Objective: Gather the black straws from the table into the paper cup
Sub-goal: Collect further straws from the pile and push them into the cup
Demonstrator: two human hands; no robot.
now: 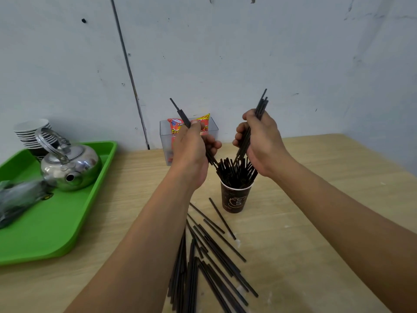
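The straws (216,256) are black, on the table and in the cup alike. The cup (235,197) is dark brown with pale lettering and a white rim. The table (316,222) is light wood grain. The tray (56,222) is bright green, the kettle (72,164) shiny silver, the packet (204,125) red and yellow.

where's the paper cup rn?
Head view, centre: the brown paper cup stands upright on the wooden table, just below both hands, with loose black straws lying in front of it.
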